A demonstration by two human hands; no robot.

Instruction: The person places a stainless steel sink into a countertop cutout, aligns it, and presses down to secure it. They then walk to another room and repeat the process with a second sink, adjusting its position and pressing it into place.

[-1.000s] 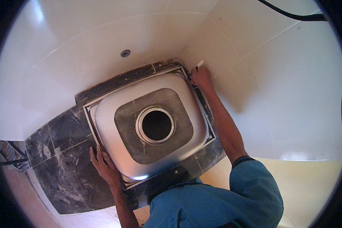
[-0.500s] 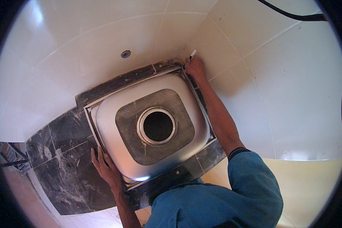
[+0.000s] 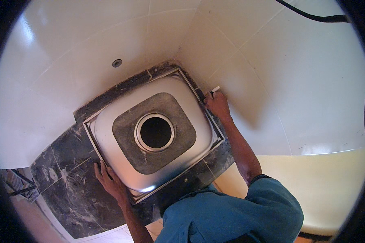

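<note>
Steel sink: the sink (image 3: 155, 106) lies upside down, to the left of the right hand's grip and up and to the right of the left hand.
Sink underside: a dark grey pad (image 3: 125, 135) with rounded corners surrounds the round drain hole (image 3: 155, 132), well left of the right-hand grip.
Rim: the straight-edged rim (image 3: 182, 169) frames the bowl; its right side passes just left of the right hand, its left side along the left hand's fingers.
White pen: the pen (image 3: 216, 88) is in the right hand, its pale end sticking up above the fist; the fingers hide its tip.
Right hand: the right hand (image 3: 218, 104) is curled closed round the pen, beside the sink's right edge.
Left hand: the left hand (image 3: 110, 181) is loosely open, fingers slightly parted, lying against the rim's lower left; it grasps nothing that shows.
Countertop: dark, pale-smeared tiles (image 3: 79, 194) spread under the sink and left of the left hand.
Raised strip: a dark strip (image 3: 119, 88) runs behind the sink, up and left of the right-hand grip.
Right wall: pale tiles (image 3: 271, 93) rise just right of the pen, with the arm's shadow on them.
Back wall: a small round fitting (image 3: 117, 63) sits on it, well left of the pen and higher.
Sleeve: blue-green cloth (image 3: 271, 194) covers the upper arm, below the right hand.
</note>
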